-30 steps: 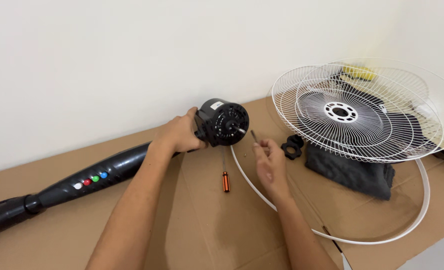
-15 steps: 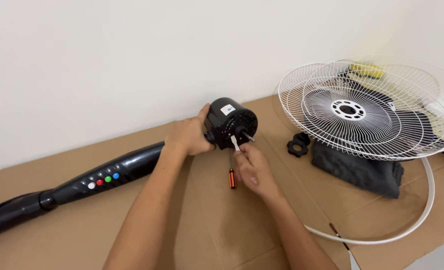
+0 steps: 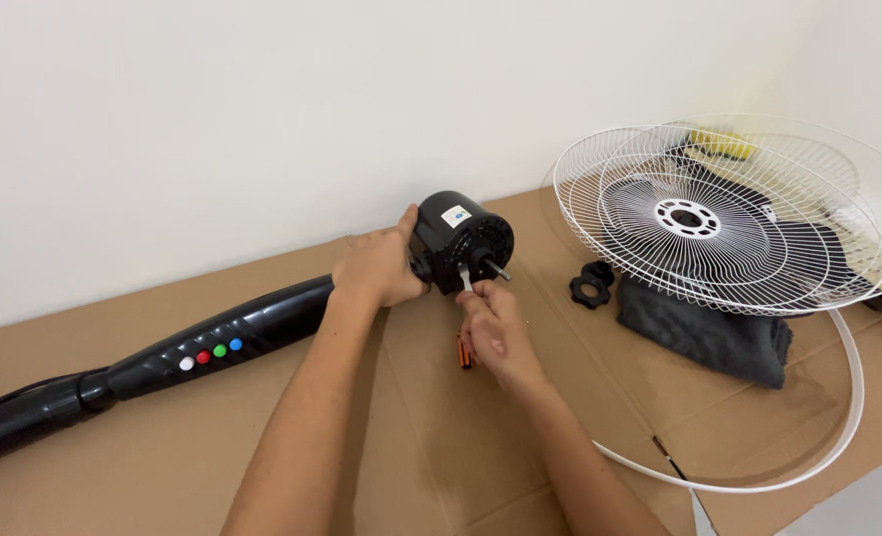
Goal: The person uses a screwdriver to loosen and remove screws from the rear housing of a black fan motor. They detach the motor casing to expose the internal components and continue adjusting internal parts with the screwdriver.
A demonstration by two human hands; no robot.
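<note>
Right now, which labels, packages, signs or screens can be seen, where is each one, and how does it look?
Sticker: on top of the black fan motor housing, small, rectangular, white with a blue mark.
Button row: on the black fan stand, four round dots, white, red, green, blue.
No packages, signs or screens are in view.

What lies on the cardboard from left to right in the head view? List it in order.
Black fan stand with coloured buttons → left hand → black motor housing → black plastic nut → dark cloth → white wire fan guards.
</note>
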